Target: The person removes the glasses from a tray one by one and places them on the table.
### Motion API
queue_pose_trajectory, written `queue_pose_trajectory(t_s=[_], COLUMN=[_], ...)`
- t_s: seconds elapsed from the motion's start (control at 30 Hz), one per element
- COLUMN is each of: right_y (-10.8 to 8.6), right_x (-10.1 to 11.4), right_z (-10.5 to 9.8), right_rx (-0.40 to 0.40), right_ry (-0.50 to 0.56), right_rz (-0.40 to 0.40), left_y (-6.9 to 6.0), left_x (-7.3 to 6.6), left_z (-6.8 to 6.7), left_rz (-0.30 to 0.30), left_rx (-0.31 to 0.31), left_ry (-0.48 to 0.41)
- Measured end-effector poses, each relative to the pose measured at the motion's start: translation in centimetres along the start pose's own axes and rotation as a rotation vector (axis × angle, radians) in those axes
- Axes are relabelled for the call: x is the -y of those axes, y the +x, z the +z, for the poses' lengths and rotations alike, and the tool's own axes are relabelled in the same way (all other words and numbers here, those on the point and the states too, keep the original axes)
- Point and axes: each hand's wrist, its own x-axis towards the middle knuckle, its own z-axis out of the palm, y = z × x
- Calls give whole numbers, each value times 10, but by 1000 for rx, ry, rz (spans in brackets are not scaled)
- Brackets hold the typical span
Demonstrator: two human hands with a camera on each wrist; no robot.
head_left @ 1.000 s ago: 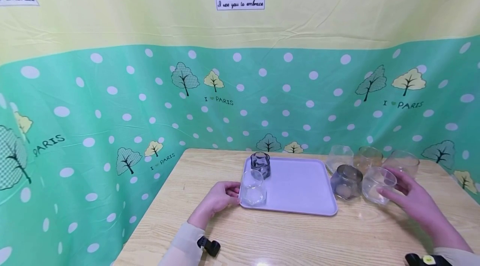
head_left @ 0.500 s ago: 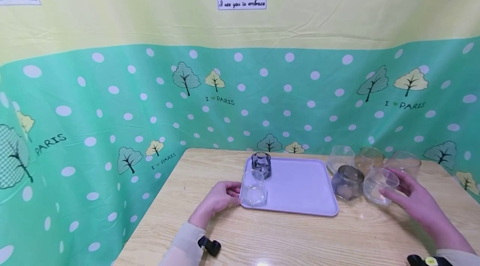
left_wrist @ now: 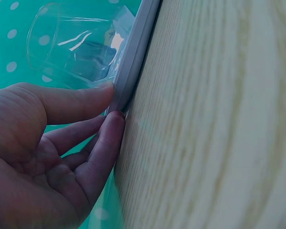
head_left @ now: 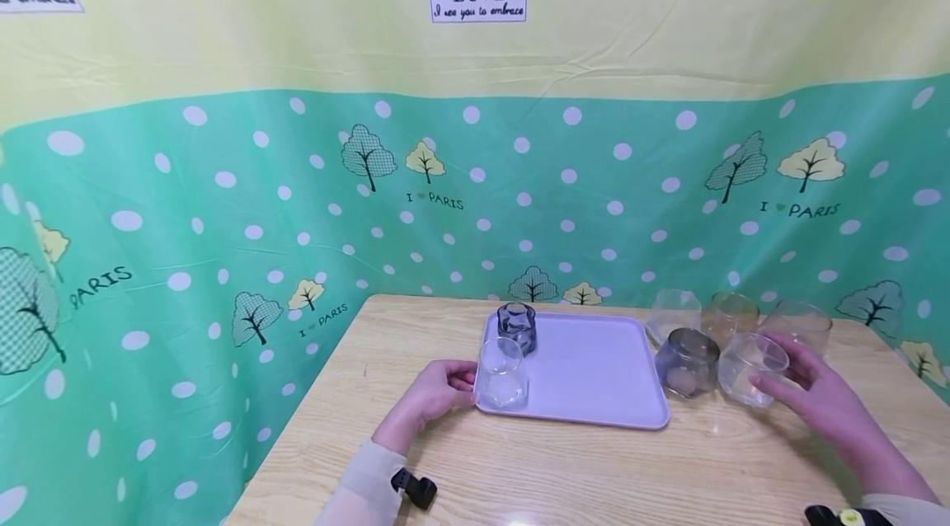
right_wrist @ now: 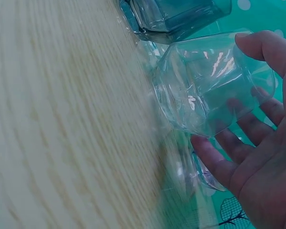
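On the left edge of a lilac tray (head_left: 586, 369), my left hand (head_left: 436, 388) pinches the rim between thumb and fingers, seen close in the left wrist view (left_wrist: 62, 143). A clear glass (head_left: 503, 382) stands on the tray beside that hand, and a dark faceted glass (head_left: 517, 330) stands behind it. At the right, my right hand (head_left: 812, 382) grips another clear glass (right_wrist: 205, 81), thumb on the near side and fingers round the far side. That glass appears upright, at table level. A smoky grey glass (head_left: 686, 365) stands just left of it.
Behind the gripped glass stand a clear glass (head_left: 674, 313), an amber-tinted glass (head_left: 731, 316) and a wide clear glass (head_left: 805, 324), close together. All rest on a wooden table (head_left: 564, 468). A green and yellow patterned curtain (head_left: 416, 221) hangs behind and to the left.
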Motion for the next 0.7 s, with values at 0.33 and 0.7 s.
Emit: queue_pose_trajectory(t_s=[0.33,0.7], right_y=[1,-1], right_x=[2,6], right_z=[0,1], right_rx=[14,-9], right_ry=[78,68], right_rz=[9,0], left_y=[-1,0], left_x=[-1,0], left_z=[1,1], left_rz=[1,7], left_rx=[-2,2], left_ry=[-6,3])
